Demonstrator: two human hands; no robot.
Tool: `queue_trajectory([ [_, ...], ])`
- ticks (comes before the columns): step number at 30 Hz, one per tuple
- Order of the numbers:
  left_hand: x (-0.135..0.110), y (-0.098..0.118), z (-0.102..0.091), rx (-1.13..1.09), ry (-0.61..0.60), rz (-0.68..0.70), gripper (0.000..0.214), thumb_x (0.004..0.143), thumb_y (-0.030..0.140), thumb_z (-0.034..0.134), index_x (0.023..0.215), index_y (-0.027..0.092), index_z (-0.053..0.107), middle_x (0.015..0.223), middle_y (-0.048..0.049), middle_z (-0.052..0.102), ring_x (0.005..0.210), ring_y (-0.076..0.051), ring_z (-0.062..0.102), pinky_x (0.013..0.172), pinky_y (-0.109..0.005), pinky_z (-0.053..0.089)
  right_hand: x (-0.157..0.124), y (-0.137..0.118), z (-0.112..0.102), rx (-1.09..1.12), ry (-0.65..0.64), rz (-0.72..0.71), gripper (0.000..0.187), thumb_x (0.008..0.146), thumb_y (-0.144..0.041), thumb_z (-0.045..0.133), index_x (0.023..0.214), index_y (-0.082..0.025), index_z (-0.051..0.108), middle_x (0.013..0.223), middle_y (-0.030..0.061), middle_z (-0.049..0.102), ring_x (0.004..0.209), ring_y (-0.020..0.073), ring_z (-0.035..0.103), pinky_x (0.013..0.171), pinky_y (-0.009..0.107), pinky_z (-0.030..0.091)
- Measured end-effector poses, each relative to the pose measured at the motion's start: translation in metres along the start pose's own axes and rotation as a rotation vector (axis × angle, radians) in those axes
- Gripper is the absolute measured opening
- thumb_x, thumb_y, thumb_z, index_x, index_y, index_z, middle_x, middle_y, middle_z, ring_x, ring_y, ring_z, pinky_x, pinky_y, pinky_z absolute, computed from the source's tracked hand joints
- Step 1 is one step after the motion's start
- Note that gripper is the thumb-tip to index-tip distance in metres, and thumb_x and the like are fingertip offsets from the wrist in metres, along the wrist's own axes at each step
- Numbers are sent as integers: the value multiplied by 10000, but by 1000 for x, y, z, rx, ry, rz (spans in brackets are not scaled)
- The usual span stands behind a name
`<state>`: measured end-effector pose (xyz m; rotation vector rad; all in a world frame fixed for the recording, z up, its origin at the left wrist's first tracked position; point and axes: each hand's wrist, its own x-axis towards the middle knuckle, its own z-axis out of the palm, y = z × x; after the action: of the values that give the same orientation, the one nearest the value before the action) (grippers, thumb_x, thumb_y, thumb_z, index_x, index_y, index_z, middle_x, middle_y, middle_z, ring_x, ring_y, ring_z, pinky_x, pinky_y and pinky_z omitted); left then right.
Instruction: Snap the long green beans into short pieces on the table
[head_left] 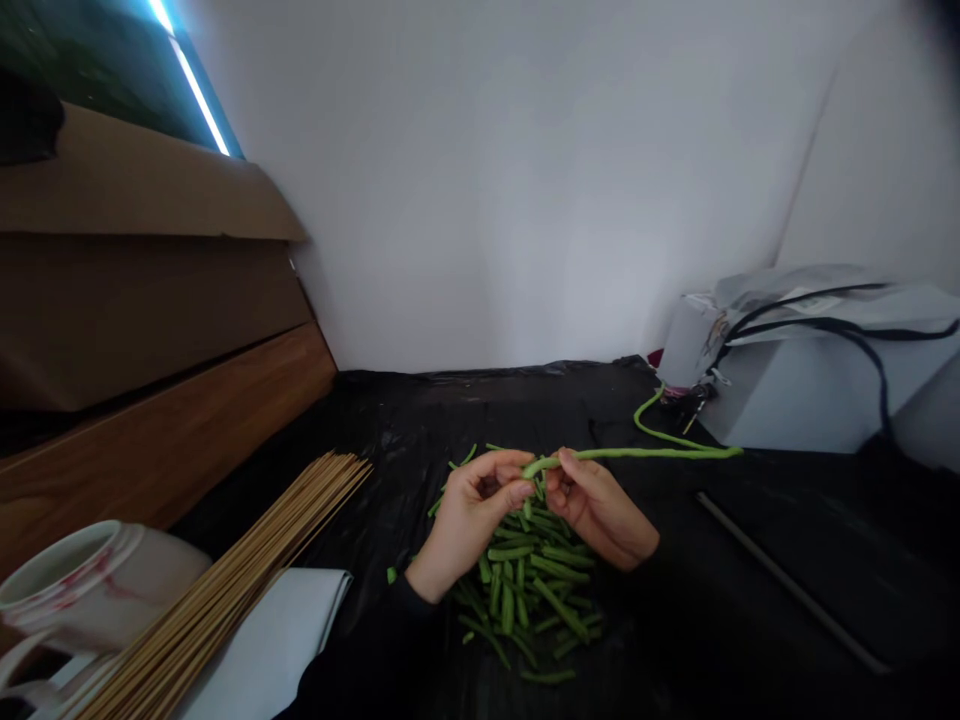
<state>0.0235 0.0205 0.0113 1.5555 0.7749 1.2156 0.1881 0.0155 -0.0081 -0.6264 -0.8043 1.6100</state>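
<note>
A long green bean (645,452) stretches from my hands to the right across the black plastic sheet (750,560). My left hand (472,505) pinches its near end between thumb and fingers. My right hand (596,505) grips the same bean just beside the left hand, fingers closed around it. Below both hands lies a pile of short cut bean pieces (529,590). A second long bean (652,420) curls behind, toward the white box.
A bundle of bamboo skewers (225,590) lies at the left over a white sheet (277,640), next to a white container (82,590). Cardboard and wooden boards (150,330) lean at left. A white box with black straps (810,370) stands at right; a thin rod (787,580) lies nearby.
</note>
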Motion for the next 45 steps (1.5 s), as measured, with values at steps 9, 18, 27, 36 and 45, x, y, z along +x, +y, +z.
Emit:
queue_trajectory([
  [9, -4, 7, 2, 64, -175, 20, 423, 806, 226, 687, 1226, 205, 637, 807, -27, 686, 730, -148, 606, 719, -286, 493, 3, 2, -5, -88, -29, 2, 375, 793, -481, 689, 628, -151, 620, 556, -2, 572, 479, 81, 451, 462, 227, 307],
  [18, -6, 10, 5, 229, -153, 151, 320, 729, 188, 767, 1048, 192, 738, 751, -24, 701, 704, -154, 620, 732, -282, 507, 2, 8, -5, -74, -77, 53, 366, 770, -491, 710, 680, -148, 620, 563, -4, 568, 491, 80, 453, 476, 216, 329],
  [27, -6, 7, 4, 351, -106, 237, 255, 774, 263, 740, 1025, 217, 741, 781, -36, 694, 723, -161, 623, 719, -279, 502, 2, 9, -1, -86, -77, 67, 403, 764, -507, 704, 638, -131, 637, 554, 1, 546, 515, 87, 459, 492, 216, 348],
  [36, -2, 3, -1, 417, -104, 350, 448, 707, 355, 777, 1135, 250, 694, 1095, -91, 660, 970, -224, 616, 873, -369, 503, 0, 8, -1, -10, -77, 82, 360, 786, -463, 700, 659, -131, 646, 548, -12, 552, 467, 67, 460, 461, 195, 351],
  [45, -7, 0, 2, 550, -98, 472, 378, 801, 281, 702, 1170, 216, 652, 1104, -86, 683, 1022, -211, 621, 906, -355, 504, -1, 9, 1, 38, -89, 87, 337, 783, -429, 716, 639, -136, 632, 570, -9, 565, 497, 66, 464, 488, 192, 371],
])
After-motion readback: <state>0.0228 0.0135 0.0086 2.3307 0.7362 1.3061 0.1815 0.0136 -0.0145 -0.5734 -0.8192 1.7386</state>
